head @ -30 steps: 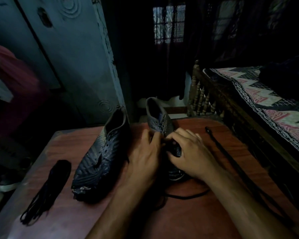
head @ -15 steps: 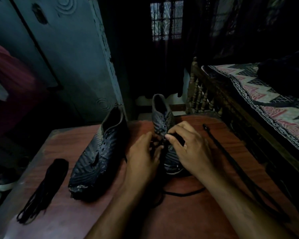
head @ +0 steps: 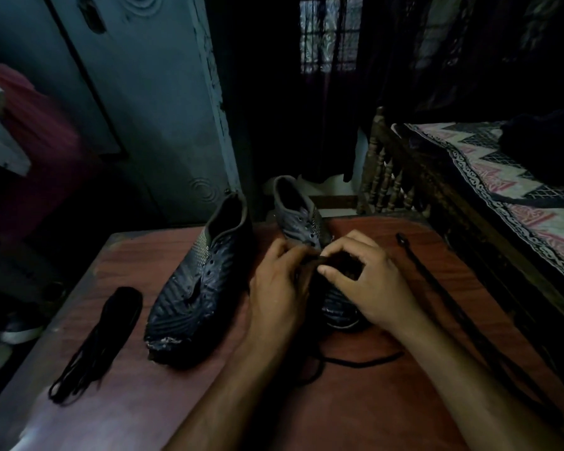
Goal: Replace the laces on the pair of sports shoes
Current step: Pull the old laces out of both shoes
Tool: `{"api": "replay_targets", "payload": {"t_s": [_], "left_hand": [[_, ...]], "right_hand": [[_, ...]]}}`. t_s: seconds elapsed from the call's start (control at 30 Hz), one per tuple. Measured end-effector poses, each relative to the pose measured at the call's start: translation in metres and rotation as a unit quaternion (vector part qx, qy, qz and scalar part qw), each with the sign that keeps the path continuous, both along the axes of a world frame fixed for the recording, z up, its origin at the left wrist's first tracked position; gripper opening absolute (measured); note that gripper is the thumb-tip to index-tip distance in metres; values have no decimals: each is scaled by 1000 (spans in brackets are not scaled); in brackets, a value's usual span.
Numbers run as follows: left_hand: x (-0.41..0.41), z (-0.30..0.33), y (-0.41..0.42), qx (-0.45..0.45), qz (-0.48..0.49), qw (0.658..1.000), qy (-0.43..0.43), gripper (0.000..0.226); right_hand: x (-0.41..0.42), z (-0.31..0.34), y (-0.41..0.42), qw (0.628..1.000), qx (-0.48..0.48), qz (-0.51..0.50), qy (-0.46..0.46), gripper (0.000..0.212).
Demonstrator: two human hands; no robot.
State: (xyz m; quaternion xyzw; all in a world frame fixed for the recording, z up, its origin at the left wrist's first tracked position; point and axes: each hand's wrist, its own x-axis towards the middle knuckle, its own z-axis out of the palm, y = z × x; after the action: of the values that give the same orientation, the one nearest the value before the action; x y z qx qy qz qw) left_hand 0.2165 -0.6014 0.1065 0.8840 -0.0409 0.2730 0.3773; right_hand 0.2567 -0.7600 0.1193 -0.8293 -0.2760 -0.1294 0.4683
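Observation:
Two dark sports shoes stand on a reddish wooden table (head: 388,411). The left shoe (head: 202,281) has bare eyelets and a scuffed toe. Both hands work over the middle of the right shoe (head: 302,219), hiding much of it. My left hand (head: 279,294) and my right hand (head: 368,281) pinch a black lace (head: 358,364) between fingertips above the eyelets. The lace trails in a loop on the table below the toe.
A bundle of black laces (head: 101,340) lies at the table's left. A long black lace (head: 443,294) stretches along the right side. A wooden bed (head: 489,203) with a patterned cover borders the right. A grey cupboard door stands behind.
The hands have shifted slightly up the right shoe and the fingertips have drawn together on the lace. The view has tilted a little.

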Motion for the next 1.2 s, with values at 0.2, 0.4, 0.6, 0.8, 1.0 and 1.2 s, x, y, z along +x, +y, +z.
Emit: {"api": "replay_targets", "payload": {"t_s": [0.2,0.4,0.6,0.8,1.0,1.2], "left_hand": [[5,-3,0,-39,-15,999,-7,15],[-3,6,-3,0,-57,998,35,13],[-1,2,-1,21,-90,996,19,26],[-1,2,-3,-55,-16,997,60,15],[0,8,-3,-219,-23,955,199,35],[-5,11,-12,-367,-88,894,241,31]], "right_hand": [[7,-14,-3,995,-12,-91,-33,36],[10,-14,-3,992,-38,-103,-66,35],[14,-18,-4,991,-76,-57,-98,23],[12,-8,-5,998,50,25,7,9],[8,1,-19,964,116,183,152,14],[11,2,-26,976,11,177,127,16]]}}
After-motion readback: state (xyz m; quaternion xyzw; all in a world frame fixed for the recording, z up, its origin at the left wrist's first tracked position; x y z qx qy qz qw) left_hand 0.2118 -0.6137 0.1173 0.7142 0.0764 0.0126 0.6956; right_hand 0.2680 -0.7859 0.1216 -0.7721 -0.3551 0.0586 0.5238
